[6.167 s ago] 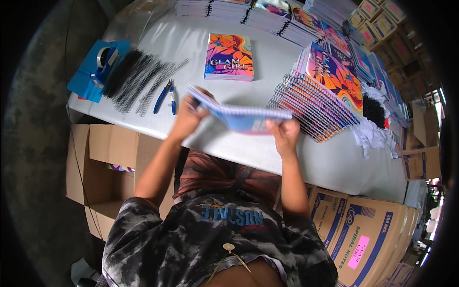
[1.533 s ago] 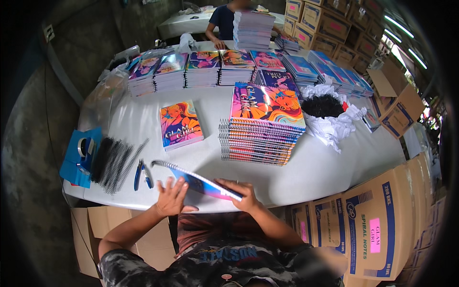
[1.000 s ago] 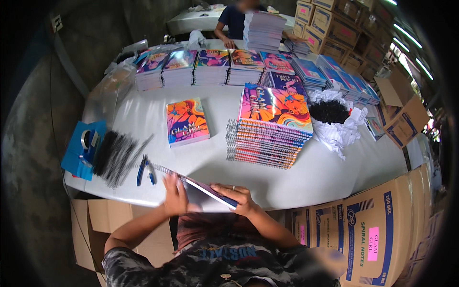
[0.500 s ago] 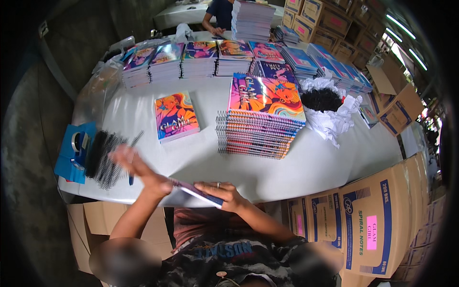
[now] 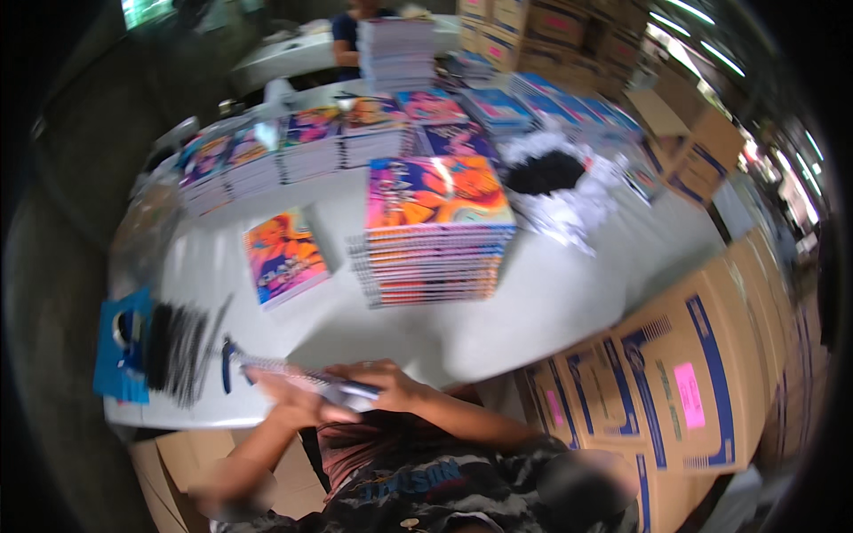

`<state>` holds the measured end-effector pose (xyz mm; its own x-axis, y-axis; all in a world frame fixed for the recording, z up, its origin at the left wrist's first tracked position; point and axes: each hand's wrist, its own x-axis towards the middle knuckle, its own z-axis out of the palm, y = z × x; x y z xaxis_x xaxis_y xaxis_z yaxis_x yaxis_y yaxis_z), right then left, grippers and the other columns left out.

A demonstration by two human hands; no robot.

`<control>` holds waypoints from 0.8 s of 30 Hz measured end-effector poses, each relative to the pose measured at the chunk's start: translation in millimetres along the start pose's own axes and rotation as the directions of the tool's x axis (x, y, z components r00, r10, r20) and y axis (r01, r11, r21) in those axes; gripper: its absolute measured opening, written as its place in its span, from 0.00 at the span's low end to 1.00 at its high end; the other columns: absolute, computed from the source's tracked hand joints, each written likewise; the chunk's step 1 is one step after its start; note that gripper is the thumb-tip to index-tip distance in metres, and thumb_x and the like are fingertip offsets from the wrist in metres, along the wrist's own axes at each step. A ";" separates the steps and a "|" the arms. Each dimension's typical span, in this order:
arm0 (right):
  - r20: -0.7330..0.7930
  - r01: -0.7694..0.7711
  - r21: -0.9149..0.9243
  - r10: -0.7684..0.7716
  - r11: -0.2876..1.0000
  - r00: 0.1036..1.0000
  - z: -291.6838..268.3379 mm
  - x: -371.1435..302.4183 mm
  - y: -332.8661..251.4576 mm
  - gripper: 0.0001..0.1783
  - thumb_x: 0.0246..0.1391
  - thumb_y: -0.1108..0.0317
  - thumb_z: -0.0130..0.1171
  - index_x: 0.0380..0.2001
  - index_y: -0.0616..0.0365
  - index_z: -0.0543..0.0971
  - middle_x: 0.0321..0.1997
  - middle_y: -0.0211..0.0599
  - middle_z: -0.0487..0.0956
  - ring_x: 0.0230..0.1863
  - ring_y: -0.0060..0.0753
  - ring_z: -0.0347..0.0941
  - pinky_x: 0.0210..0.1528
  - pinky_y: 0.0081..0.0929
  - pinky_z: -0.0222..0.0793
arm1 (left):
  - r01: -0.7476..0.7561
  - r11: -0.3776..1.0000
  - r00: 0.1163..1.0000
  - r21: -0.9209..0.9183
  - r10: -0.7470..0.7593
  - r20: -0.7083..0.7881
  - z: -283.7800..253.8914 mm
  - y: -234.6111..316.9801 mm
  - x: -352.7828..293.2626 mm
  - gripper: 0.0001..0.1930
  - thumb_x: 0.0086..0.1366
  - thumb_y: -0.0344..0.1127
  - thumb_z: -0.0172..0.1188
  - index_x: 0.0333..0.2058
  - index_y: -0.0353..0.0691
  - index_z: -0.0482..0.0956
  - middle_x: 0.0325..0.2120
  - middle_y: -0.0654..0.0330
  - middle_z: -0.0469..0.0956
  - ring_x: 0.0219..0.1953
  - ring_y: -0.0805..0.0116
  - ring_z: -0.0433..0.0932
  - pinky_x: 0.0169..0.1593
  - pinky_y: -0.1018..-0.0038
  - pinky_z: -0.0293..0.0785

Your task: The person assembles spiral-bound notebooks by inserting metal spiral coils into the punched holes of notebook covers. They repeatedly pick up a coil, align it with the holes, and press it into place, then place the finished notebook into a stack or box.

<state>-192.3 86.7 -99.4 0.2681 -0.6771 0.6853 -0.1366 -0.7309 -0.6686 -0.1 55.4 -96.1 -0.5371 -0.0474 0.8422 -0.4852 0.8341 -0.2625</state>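
A thin notebook [image 5: 354,397] is held tilted just off the table's near edge, smeared by motion. Along its upper edge runs what looks like a wire coil. My right hand [image 5: 386,382] grips its right end, fingers over the top. At the lower left side my left hand [image 5: 298,398] holds it, blurred, with the thumb toward me. Dark loose spiral coils [image 5: 178,355] lie left of my hands, beside a dark blue pen-like tool [image 5: 227,366]. Beyond my hands are a colourful notebook pile [image 5: 286,256] and a taller stack of coil-bound notebooks [image 5: 435,258].
A blue sheet [image 5: 111,351] with a tape roll lies at the table's left end. Rows of notebook stacks [image 5: 311,147] line the far side. Black coils [image 5: 544,173] rest in crumpled white paper. Cartons [image 5: 666,382] stand at right. Another person [image 5: 346,44] is at the back.
My left hand has come from open beside the notebook to holding it. The notebook has turned, its coil edge now showing. The whole view has shifted, with things sitting further left and lower.
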 end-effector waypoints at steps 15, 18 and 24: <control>0.015 -0.056 0.104 0.055 0.993 0.998 16.7 12.2 -3.9 0.29 0.39 0.75 0.59 0.51 0.52 0.72 0.47 0.40 0.76 0.47 0.47 0.72 0.49 0.35 0.67 | 0.129 0.992 0.933 -0.001 -0.121 0.338 -7.8 23.7 -9.9 0.57 0.50 0.77 0.36 0.61 0.29 0.41 0.60 0.33 0.40 0.63 0.35 0.33 0.60 0.42 0.32; -0.002 -0.065 0.173 0.066 0.983 0.998 17.1 12.2 -9.9 0.26 0.42 0.71 0.60 0.49 0.53 0.73 0.45 0.42 0.77 0.45 0.47 0.73 0.47 0.34 0.68 | 0.109 0.988 0.994 0.108 -0.111 0.020 -12.5 7.6 11.3 0.52 0.54 0.74 0.31 0.60 0.28 0.47 0.61 0.38 0.40 0.64 0.38 0.34 0.60 0.41 0.34; 0.096 -0.292 0.233 0.277 0.927 0.956 23.7 19.0 -11.3 0.28 0.45 0.67 0.59 0.53 0.54 0.69 0.47 0.44 0.75 0.44 0.42 0.74 0.46 0.30 0.68 | 0.159 0.987 0.895 0.009 -0.148 0.420 -7.6 34.6 -35.0 0.52 0.56 0.71 0.36 0.62 0.34 0.28 0.61 0.36 0.32 0.63 0.37 0.34 0.61 0.44 0.35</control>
<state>-163.0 84.1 -85.7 0.3103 -0.8416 0.4421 0.0175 -0.4599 -0.8878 7.1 90.1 -131.1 -0.6989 -0.3965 0.5953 -0.5706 0.8109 -0.1298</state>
